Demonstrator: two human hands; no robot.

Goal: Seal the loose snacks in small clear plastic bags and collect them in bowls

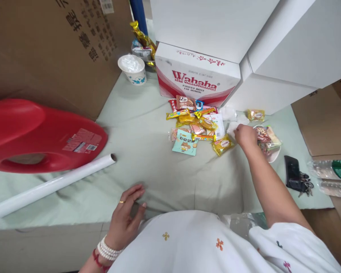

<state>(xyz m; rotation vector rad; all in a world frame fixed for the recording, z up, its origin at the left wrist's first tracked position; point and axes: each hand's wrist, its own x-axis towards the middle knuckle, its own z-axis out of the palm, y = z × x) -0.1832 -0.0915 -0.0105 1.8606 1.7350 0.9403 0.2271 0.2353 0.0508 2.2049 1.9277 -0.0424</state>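
My right hand (pixel 245 135) reaches out over the pale green cloth (pixel 147 151), fingers curled down next to a white plate (pixel 273 155) holding wrapped snacks (pixel 265 136). It touches a white wrapper (pixel 233 128) at the edge of a pile of snack packets (pixel 196 123). A yellow packet (pixel 223 145) lies just left of this hand. What the fingers hold, if anything, is hidden. My left hand (pixel 127 216) rests near my body on the cloth, fingers spread and flat, holding nothing; it wears a ring and a pearl bracelet.
A Wahaha carton (pixel 197 74) and white boxes (pixel 272 45) stand behind the pile. A red plastic jug (pixel 36 132) and a white rolled tube (pixel 51 185) lie at the left, a paper cup (pixel 132 69) at the back. A phone with keys (pixel 294 174) and plastic bottles (pixel 329 176) lie right.
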